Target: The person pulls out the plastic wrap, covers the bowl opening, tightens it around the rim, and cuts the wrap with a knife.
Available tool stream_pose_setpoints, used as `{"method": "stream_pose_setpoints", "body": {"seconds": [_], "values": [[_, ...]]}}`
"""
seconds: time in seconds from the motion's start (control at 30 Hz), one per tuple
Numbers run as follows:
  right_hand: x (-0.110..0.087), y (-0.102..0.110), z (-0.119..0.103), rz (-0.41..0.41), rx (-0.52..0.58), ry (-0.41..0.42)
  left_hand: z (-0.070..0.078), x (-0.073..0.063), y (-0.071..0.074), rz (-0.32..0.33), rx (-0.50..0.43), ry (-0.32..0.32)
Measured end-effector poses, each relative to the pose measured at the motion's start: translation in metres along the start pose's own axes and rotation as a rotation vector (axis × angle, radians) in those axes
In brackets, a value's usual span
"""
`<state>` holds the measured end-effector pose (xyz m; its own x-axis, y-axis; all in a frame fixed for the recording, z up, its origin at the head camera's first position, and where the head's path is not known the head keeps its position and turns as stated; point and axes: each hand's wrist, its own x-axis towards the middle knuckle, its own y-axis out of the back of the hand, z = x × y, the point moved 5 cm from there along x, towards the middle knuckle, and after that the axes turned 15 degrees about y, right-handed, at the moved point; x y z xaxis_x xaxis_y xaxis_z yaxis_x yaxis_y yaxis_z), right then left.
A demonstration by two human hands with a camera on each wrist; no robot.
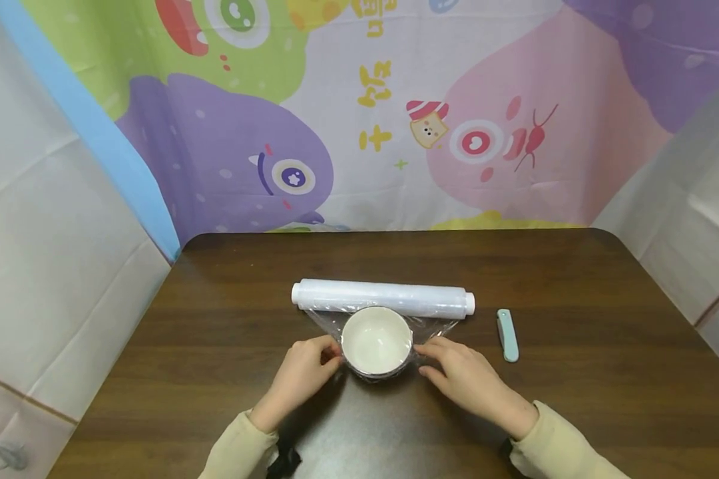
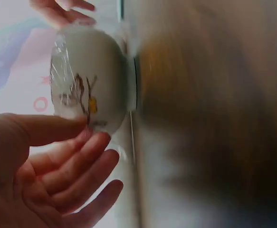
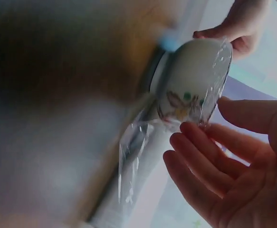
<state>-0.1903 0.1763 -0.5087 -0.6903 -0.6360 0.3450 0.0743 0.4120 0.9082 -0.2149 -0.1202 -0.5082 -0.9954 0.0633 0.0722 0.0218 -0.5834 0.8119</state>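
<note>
A white bowl (image 1: pixel 376 340) stands upright on the table, with clear cling film (image 3: pixel 219 71) lying wrinkled against its rim and side. Painted branches show on the bowl's outer wall in both wrist views. At the bowl's left side my left hand (image 1: pixel 305 366) pinches the film between thumb and forefinger. On the opposite side my right hand (image 1: pixel 464 376) touches the film with its fingertips, thumb held apart and fingers loosely extended. Just behind the bowl lies a roll of cling film (image 1: pixel 383 298), and a loose sheet of film spreads between the two.
A light-blue folding knife (image 1: pixel 507 336), apparently closed, lies right of the bowl on the dark wooden table (image 1: pixel 228 319). A printed cartoon curtain (image 1: pixel 371 193) hangs behind the table's far edge, with pale cloth at both sides.
</note>
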Motion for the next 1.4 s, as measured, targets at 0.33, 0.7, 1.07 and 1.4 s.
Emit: {"method": "stream_pose_setpoints", "body": {"seconds": [0.33,0.7,1.07,1.4], "values": [[0.002,0.015,-0.028,0.141,0.633,-0.281,0.001,-0.007,-0.007,-0.083,-0.211,0.180],[0.004,0.024,-0.036,0.152,0.637,-0.326,0.004,-0.012,-0.002,-0.055,-0.115,0.134],[0.012,0.053,-0.054,0.175,0.926,-0.726,-0.006,-0.009,0.008,-0.137,-0.307,0.337],[0.027,0.039,-0.051,0.231,1.251,-0.752,0.056,-0.025,0.030,-0.370,-0.824,0.482]]}}
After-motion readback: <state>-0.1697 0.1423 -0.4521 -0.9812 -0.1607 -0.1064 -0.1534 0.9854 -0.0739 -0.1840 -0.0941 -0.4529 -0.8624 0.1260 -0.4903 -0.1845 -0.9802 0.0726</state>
